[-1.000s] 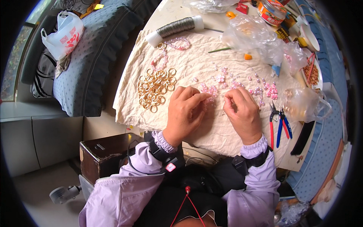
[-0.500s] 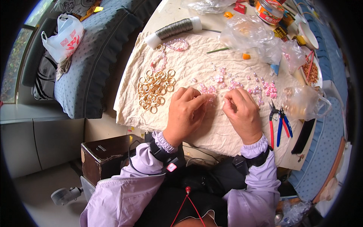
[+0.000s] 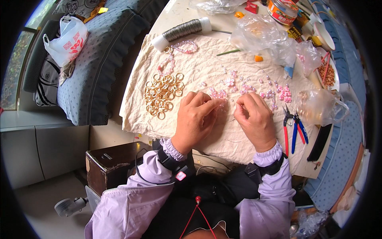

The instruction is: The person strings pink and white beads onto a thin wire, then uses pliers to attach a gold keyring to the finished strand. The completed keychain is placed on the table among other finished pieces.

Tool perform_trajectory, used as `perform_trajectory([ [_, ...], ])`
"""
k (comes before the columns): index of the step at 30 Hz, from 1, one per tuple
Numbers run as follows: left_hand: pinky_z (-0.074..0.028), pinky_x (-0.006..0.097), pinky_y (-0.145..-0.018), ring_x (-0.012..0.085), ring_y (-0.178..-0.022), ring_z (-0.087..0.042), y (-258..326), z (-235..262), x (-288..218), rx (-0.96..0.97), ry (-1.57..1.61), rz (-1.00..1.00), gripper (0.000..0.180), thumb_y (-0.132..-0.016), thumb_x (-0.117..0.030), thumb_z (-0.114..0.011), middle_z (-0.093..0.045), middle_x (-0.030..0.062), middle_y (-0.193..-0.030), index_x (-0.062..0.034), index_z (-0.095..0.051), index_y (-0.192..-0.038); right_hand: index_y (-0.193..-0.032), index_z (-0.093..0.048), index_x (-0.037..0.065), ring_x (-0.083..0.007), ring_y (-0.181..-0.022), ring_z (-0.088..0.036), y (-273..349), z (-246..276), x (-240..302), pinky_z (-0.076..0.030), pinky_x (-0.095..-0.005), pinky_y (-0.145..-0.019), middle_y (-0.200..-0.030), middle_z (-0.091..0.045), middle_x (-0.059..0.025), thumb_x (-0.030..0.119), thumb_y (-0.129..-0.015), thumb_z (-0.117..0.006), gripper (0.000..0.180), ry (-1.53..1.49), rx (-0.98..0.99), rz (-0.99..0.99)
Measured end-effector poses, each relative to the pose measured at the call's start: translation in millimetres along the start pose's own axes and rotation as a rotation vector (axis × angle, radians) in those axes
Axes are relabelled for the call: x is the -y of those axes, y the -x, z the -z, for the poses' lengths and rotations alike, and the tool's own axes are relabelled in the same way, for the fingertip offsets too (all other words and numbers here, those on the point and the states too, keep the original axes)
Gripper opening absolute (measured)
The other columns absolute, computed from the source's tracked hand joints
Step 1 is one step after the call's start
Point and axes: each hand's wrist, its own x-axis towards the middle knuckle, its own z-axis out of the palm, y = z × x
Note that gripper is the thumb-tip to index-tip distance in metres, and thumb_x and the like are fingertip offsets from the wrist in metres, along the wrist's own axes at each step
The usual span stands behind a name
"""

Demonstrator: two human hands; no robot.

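Over a cream cloth, my left hand is closed, thumb and forefinger pinched on something too small to make out. My right hand, a little way to its right, is also closed in a pinch; what it holds, if anything, cannot be seen. Just beyond my fingers lie scattered pink beads and a flower-shaped bead. A heap of gold rings is left of my left hand. A string of pink beads curves down toward the heap.
A spool of grey wire lies at the far left of the cloth. Red-handled pliers and blue-handled pliers lie right of my right hand. Crumpled clear bags, a round tin and a bowl of nuts crowd the far right.
Both hands stay nearly in place, still pinched. No bead, ring or tool has visibly moved; the view has shifted very slightly.
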Motion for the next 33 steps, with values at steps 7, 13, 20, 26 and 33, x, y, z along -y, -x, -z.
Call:
perform_trajectory([
  [7,-0.047,0.040,-0.078,0.0276,-0.084,-0.058,-0.3,0.7,0.0,0.006,0.000,-0.008,0.034,-0.085,-0.004,-0.078,-0.068,0.0051,-0.091,-0.0167,-0.084,-0.116,-0.096,-0.059,0.004,-0.0344,-0.078,-0.065,0.2,-0.4,0.8,-0.054,-0.0435,-0.067,-0.088,-0.060,-0.0130,-0.005,-0.086,-0.072,0.019,-0.011,0.001,-0.007],
  [13,-0.047,0.040,-0.077,0.0273,-0.084,-0.058,0.1,0.6,0.1,0.019,-0.004,-0.023,0.034,-0.085,-0.005,-0.079,-0.069,0.0050,-0.091,-0.0163,-0.083,-0.117,-0.094,-0.057,0.005,-0.0336,-0.079,-0.065,0.3,0.9,2.0,-0.054,-0.0438,-0.069,-0.087,-0.059,-0.0128,-0.002,-0.086,-0.072,0.018,0.039,0.021,0.012],
  [20,-0.047,0.041,-0.079,0.0281,-0.087,-0.058,-0.4,1.6,2.5,0.047,0.033,-0.066,0.031,-0.086,-0.009,-0.076,-0.068,0.0055,-0.092,-0.0130,-0.080,-0.116,-0.092,-0.061,0.006,-0.0317,-0.088,-0.065,-0.3,1.3,5.0,-0.055,-0.0432,-0.077,-0.088,-0.061,-0.0111,0.003,-0.087,-0.075,0.015,0.081,0.046,0.011],
  [26,-0.048,0.041,-0.078,0.0289,-0.086,-0.059,-1.3,1.0,2.3,0.029,0.011,-0.035,0.031,-0.085,-0.006,-0.079,-0.069,0.0064,-0.092,-0.0127,-0.080,-0.115,-0.095,-0.070,0.007,-0.0315,-0.098,-0.065,-0.5,2.3,5.6,-0.055,-0.0438,-0.086,-0.095,-0.066,-0.0093,0.008,-0.090,-0.078,0.009,-0.031,0.041,-0.061],
  [33,-0.049,0.040,-0.077,0.0290,-0.087,-0.061,-0.1,-1.3,4.6,-0.002,0.006,-0.021,0.027,-0.083,-0.004,-0.081,-0.071,0.0061,-0.093,-0.0132,-0.080,-0.108,-0.095,-0.071,0.003,-0.0297,-0.092,-0.064,-1.4,2.1,3.7,-0.052,-0.0403,-0.082,-0.094,-0.069,-0.0091,0.006,-0.092,-0.079,0.009,-0.147,0.045,-0.094],
])
